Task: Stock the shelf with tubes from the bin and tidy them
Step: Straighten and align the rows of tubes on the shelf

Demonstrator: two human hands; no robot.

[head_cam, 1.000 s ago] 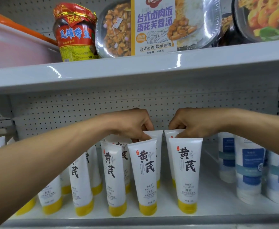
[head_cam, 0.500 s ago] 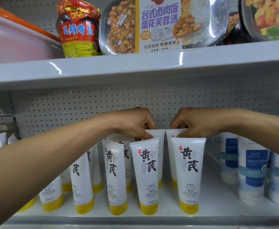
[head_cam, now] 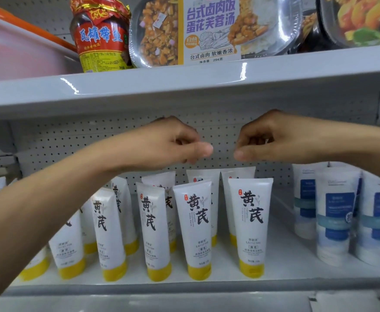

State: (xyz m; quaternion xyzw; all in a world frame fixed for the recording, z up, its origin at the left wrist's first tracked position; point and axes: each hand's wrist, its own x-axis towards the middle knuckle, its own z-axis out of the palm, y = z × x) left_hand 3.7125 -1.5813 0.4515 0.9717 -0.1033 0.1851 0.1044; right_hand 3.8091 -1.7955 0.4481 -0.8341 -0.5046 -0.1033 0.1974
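Observation:
Several white tubes with yellow caps and black characters stand cap-down in rows on the white shelf point(head_cam: 281, 260). The front row includes one tube point(head_cam: 251, 224) at the right and another tube point(head_cam: 195, 226) beside it; two back tubes point(head_cam: 236, 174) stand behind them. My left hand point(head_cam: 171, 143) hovers above the back tubes with its fingers curled, holding nothing. My right hand point(head_cam: 272, 138) hovers at the same height, fingers curled, also holding nothing. Both hands are clear of the tubes. My left forearm hides part of the left tubes.
White tubes with blue labels point(head_cam: 335, 212) stand to the right on the same shelf. The upper shelf point(head_cam: 184, 86) hangs low over my hands and carries a red-labelled jar point(head_cam: 101, 37) and boxed meals point(head_cam: 209, 30). Perforated backboard point(head_cam: 72, 143) behind.
Both hands have let go of the two back tubes and lifted up off them. The tubes stay standing.

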